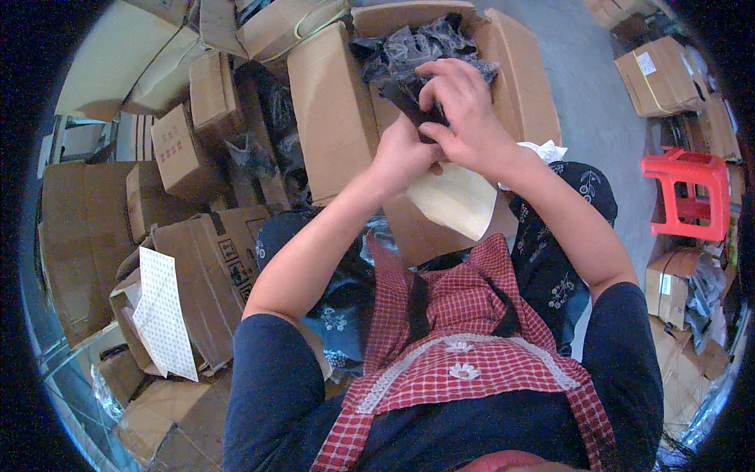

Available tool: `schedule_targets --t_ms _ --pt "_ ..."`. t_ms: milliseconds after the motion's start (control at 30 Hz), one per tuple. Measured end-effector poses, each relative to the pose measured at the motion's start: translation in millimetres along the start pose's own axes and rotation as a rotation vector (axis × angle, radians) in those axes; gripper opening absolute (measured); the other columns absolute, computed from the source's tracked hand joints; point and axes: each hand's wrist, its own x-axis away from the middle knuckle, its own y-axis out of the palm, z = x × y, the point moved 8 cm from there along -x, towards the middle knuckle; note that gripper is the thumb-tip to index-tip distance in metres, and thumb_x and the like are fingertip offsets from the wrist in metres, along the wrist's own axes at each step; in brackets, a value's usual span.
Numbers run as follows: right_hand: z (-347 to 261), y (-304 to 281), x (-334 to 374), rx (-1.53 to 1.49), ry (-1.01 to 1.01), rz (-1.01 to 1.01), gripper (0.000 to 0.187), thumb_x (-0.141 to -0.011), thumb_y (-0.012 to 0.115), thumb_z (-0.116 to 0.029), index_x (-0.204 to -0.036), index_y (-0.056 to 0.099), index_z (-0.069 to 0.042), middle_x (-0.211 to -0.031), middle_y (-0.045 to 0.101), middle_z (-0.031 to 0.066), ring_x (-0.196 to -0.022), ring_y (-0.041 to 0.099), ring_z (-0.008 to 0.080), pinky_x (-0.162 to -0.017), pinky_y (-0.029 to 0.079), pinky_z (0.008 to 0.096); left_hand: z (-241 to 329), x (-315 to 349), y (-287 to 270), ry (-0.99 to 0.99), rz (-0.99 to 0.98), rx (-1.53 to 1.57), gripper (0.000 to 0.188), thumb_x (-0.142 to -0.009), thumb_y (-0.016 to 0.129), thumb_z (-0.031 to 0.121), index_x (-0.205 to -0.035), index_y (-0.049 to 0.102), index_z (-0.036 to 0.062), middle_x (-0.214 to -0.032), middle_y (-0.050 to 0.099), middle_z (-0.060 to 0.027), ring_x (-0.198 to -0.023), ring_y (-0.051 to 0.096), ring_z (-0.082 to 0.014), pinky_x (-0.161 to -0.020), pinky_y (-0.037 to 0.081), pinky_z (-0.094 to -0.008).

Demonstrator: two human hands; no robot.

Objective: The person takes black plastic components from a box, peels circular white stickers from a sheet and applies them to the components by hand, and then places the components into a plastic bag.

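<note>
Over an open cardboard box [330, 118], my two hands come together at a dark, flat-looking piece [405, 101] whose kind I cannot make out. My left hand [403, 156] is closed around its lower end. My right hand [464, 114] curves over it from the right, thumb and fingers bent onto it. Just below the hands hangs a pale yellow sheet [456, 200], its upper edge hidden behind them; whether a hand grips it I cannot tell. Crumpled black plastic bags [417, 47] fill the far part of the box.
Cardboard boxes [185, 149] are stacked at the left, with a white dotted sheet [165, 315] leaning on one. A red plastic stool [688, 193] stands at the right, near a taped carton [661, 75]. White crumpled paper [544, 151] lies by my right knee.
</note>
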Motion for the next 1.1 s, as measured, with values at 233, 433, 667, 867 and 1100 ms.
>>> schedule_targets --t_ms 233,433,667,867,1100 --pt "86 -28 -2 -0.271 0.314 0.178 0.049 -0.078 0.073 -0.028 -0.116 0.055 -0.003 -0.113 0.06 0.0162 -0.111 0.055 0.0335 -0.097 0.043 0.042 -3 -5 -1 0.068 0.08 0.218 0.024 -0.078 0.074 0.008 -0.098 0.061 -0.0003 -0.082 0.067 -0.0058 -0.068 0.066 -0.0143 -0.051 0.052 -0.0271" --pt "78 31 46 -0.613 0.631 -0.686 0.069 -0.078 0.071 -0.019 -0.135 0.037 0.0 -0.097 0.065 0.0134 -0.089 0.061 0.0186 -0.078 0.048 0.0326 8 0 -27 0.09 0.135 0.353 0.016 -0.081 0.07 0.007 -0.096 0.066 0.0023 -0.083 0.069 -0.005 -0.069 0.063 -0.0127 -0.059 0.05 -0.0265" --pt "98 29 44 -0.06 0.451 -0.416 0.058 -0.08 0.067 -0.016 -0.131 0.042 -0.004 -0.103 0.062 0.0134 -0.088 0.062 0.0246 -0.077 0.048 0.0373 6 -7 -44 0.204 0.226 0.305 0.018 -0.082 0.07 0.006 -0.097 0.063 0.0022 -0.088 0.068 -0.0045 -0.077 0.064 -0.0144 -0.067 0.051 -0.0285" --pt "81 31 30 -0.536 0.464 -0.386 0.067 -0.086 0.068 -0.032 -0.139 0.037 -0.004 -0.127 0.053 0.012 -0.099 0.059 0.0212 -0.084 0.048 0.0345 -1 -4 -24 0.136 0.135 0.215 0.033 -0.079 0.075 0.01 -0.108 0.061 0.0034 -0.097 0.068 -0.0056 -0.083 0.065 -0.0162 -0.072 0.052 -0.0296" --pt "65 56 35 -0.663 0.583 -0.44 0.072 -0.081 0.075 -0.038 -0.131 0.043 0.002 -0.114 0.059 0.0105 -0.102 0.057 0.0182 -0.085 0.048 0.0303 0 4 14 0.101 -0.117 0.099 0.079 -0.075 0.076 0.004 -0.138 0.027 -0.0012 -0.108 0.062 -0.0138 -0.093 0.066 -0.0215 -0.078 0.057 -0.0334"
